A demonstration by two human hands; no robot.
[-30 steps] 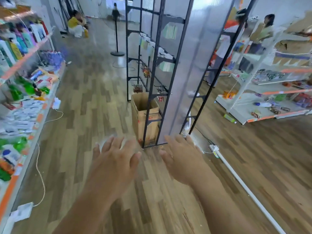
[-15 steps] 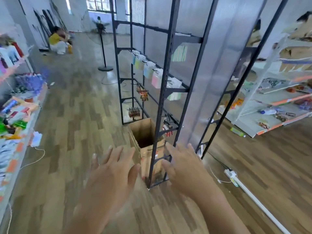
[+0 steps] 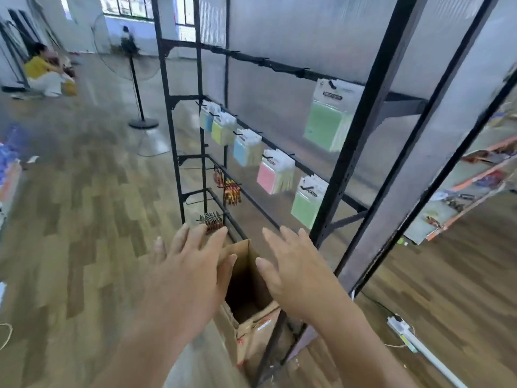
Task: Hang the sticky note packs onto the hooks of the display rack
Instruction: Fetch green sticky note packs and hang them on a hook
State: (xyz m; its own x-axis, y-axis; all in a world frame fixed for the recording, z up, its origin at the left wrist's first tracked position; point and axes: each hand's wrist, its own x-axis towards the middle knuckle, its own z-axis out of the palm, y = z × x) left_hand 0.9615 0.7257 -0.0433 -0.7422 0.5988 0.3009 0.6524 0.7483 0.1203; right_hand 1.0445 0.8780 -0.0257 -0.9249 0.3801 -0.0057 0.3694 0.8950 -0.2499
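Wearer had walked up to the display rack [image 3: 355, 135], so left hand [image 3: 190, 275] and right hand [image 3: 293, 270], both empty with fingers spread, hovered over the open cardboard box [image 3: 260, 329] at its foot; several sticky note packs [image 3: 268, 175] already hung on hooks, none picked up yet.

Left hand [image 3: 190, 273], right hand [image 3: 293, 264]: fingers straight.

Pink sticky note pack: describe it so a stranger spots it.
Find the black display rack. On its long row of hanging packs, the pink sticky note pack sits between a blue pack and a green pack. It is the only pink one.
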